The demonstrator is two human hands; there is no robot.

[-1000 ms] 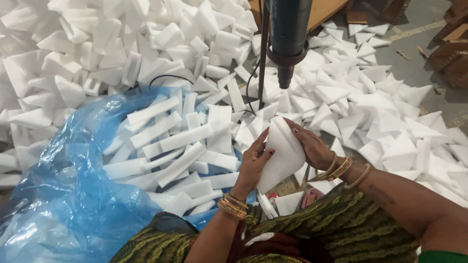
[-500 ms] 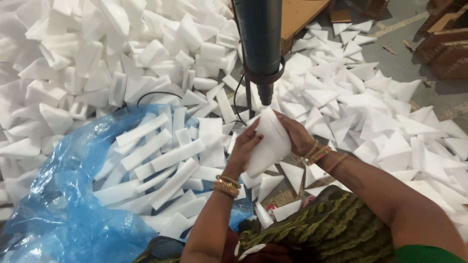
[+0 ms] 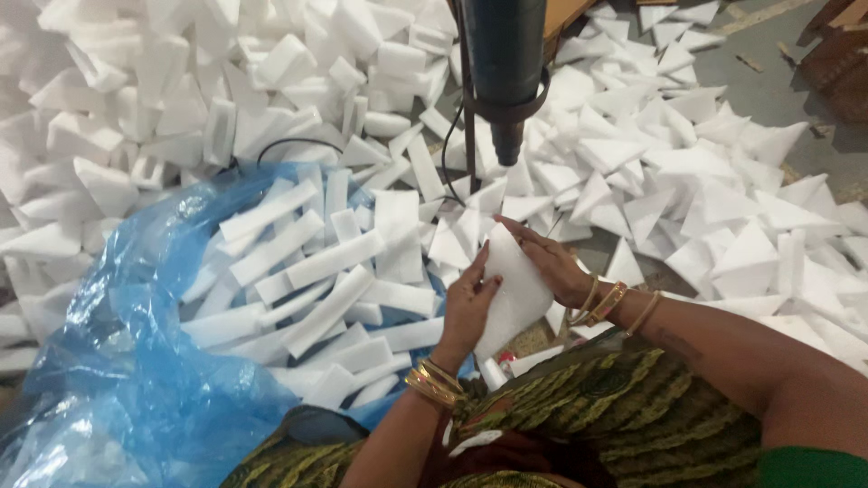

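I hold a white foam piece (image 3: 513, 287) upright between both hands, just below the dark nozzle (image 3: 507, 145) of a hanging tool (image 3: 503, 54). My left hand (image 3: 467, 307) grips its left side and my right hand (image 3: 550, 264) presses flat along its right side. Gold bangles sit on both wrists. To the left, a blue plastic bag (image 3: 136, 361) lies open, filled with several long white foam strips (image 3: 312, 271).
Heaps of white foam offcuts (image 3: 181, 81) cover the floor at the back and left, with triangular pieces (image 3: 723, 181) spread to the right. A black cable (image 3: 466, 136) hangs beside the tool. Wooden items (image 3: 836, 54) stand at the top right. My green patterned garment fills the bottom.
My hands with the foam piece stay under the nozzle, the piece slightly lower and more upright. The view has shifted so the tool sits higher in frame.
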